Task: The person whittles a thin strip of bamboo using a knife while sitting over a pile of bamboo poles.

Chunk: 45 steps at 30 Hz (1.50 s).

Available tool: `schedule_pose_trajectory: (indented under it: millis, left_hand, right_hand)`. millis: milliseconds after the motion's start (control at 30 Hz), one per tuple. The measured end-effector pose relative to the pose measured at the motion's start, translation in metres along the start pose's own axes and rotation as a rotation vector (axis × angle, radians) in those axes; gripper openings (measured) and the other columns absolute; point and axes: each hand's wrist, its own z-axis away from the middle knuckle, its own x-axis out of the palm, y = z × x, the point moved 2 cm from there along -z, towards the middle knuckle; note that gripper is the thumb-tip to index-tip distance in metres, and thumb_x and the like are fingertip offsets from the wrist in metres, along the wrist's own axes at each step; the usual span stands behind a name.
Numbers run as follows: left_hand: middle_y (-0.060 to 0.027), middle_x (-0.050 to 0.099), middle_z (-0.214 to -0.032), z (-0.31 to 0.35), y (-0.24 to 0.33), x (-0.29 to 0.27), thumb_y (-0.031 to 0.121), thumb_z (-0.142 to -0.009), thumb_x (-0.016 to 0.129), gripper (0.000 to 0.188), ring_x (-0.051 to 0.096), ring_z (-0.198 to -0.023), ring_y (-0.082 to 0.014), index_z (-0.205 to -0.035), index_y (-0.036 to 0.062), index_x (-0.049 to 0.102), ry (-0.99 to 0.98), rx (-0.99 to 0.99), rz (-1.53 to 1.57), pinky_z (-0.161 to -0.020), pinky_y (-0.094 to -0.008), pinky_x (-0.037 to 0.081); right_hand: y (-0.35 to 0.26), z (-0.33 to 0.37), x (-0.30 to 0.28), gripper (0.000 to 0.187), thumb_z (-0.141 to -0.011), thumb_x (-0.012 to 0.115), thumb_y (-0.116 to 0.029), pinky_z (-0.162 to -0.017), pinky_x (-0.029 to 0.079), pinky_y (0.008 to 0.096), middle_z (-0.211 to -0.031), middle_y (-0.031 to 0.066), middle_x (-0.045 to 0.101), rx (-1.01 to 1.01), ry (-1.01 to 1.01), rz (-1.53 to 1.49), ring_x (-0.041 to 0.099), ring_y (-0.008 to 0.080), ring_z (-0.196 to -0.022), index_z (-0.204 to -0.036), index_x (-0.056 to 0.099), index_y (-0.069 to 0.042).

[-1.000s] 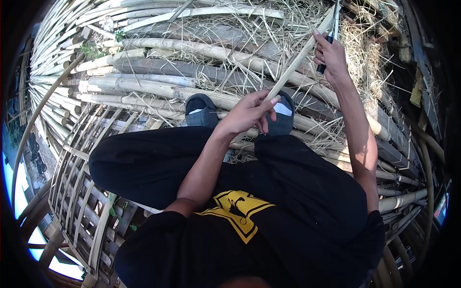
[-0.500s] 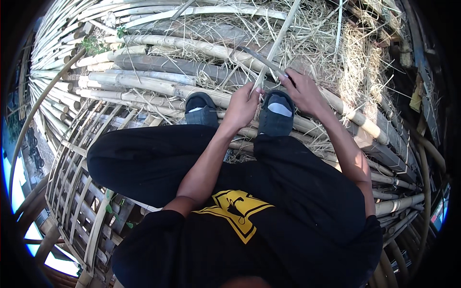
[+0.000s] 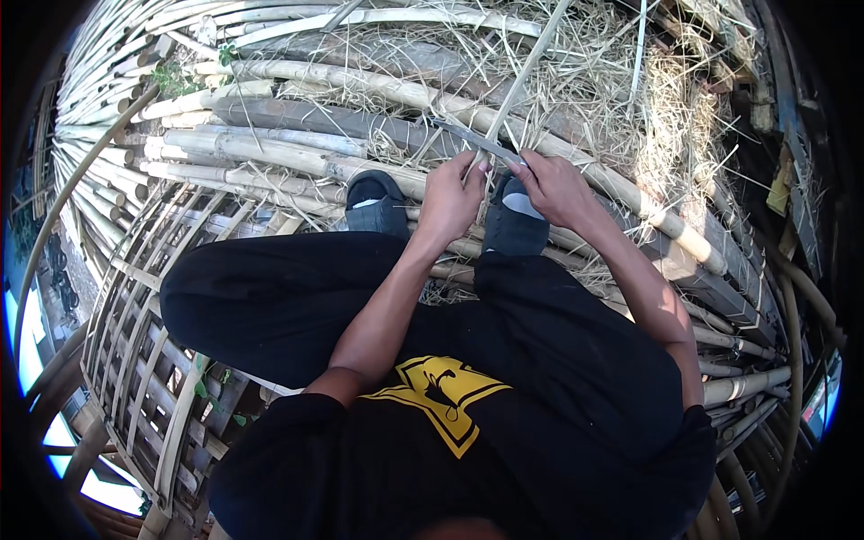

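My left hand [image 3: 453, 200] is closed round the near end of a long, pale bamboo strip [image 3: 529, 74]. The strip slants away from me to the upper right. In my right hand [image 3: 558, 189] is a knife [image 3: 472, 137], its handle mostly hidden by the fingers. Its narrow grey blade crosses the strip just beyond my left fingertips and points to the upper left. Both hands are close together above my dark sandals [image 3: 376, 216].
Bamboo poles [image 3: 270, 155] lie side by side under and ahead of my feet. Thin shavings [image 3: 594, 67] cover the far right. At my left is a woven bamboo lattice [image 3: 148, 378]. A curved pole [image 3: 81, 175] rises at the far left.
My right hand has drawn the knife down the strip, toward me and slightly left. The blade now crosses nearer my left fingers. My left hand stays nearly in place.
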Motion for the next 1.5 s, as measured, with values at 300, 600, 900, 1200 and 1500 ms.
schedule_pose_trajectory:
  millis: [300,600,900,1200,1500]
  left_hand:
    - [-0.0063,0.051,-0.056,0.003,0.005,-0.001,0.016,-0.096,0.051,0.022,0.048,-0.05,-0.0129,-0.089,-0.001,0.062,0.037,0.042,-0.122,-0.05,-0.0321,0.039]
    - [-0.0063,0.051,-0.056,0.019,0.012,0.002,0.016,-0.096,0.05,0.021,0.048,-0.051,-0.0118,-0.09,-0.0009,0.061,-0.047,0.031,-0.071,-0.049,-0.0304,0.038]
    - [0.0043,0.043,-0.06,0.007,-0.005,0.009,0.022,-0.1,0.049,0.024,0.035,-0.053,-0.0018,-0.104,-0.0004,0.056,-0.057,-0.08,0.316,-0.047,-0.0211,0.03]
    - [-0.0287,0.058,-0.073,0.013,0.015,-0.002,0.014,-0.094,0.052,0.02,0.059,-0.07,-0.045,-0.104,-0.0034,0.055,0.074,0.038,-0.113,-0.059,-0.0441,0.043]
    - [-0.0183,0.059,-0.069,0.01,0.019,0.004,0.017,-0.095,0.053,0.022,0.056,-0.059,-0.0259,-0.105,-0.0017,0.059,0.023,0.056,-0.091,-0.057,-0.0381,0.042]
  right_hand:
    - [0.017,-0.008,0.003,0.033,-0.097,0.045,-0.035,-0.061,0.043,0.0536,-0.062,0.0228,0.057,-0.032,0.008,0.078,0.056,0.0443,-0.063,-0.088,0.054,-0.004]
    - [0.157,-0.019,-0.055,0.05,-0.098,0.035,-0.044,-0.07,0.045,0.054,-0.075,0.0268,0.062,0.467,0.31,0.113,0.061,0.0455,-0.076,-0.093,0.062,-0.003]
    - [0.09,0.0,-0.077,0.05,-0.099,0.039,-0.045,-0.057,0.039,0.0429,-0.063,0.0184,0.054,0.346,0.379,-0.105,0.048,0.0334,-0.057,-0.085,0.056,0.0]
    - [0.011,-0.005,0.0,0.042,-0.098,0.041,-0.04,-0.063,0.043,0.0544,-0.064,0.0238,0.056,-0.006,-0.008,0.007,0.057,0.0446,-0.066,-0.085,0.055,-0.003]
    - [0.038,-0.008,-0.024,0.039,-0.097,0.042,-0.041,-0.061,0.045,0.052,-0.064,0.0216,0.058,-0.004,0.056,0.176,0.058,0.043,-0.067,-0.088,0.057,-0.006]
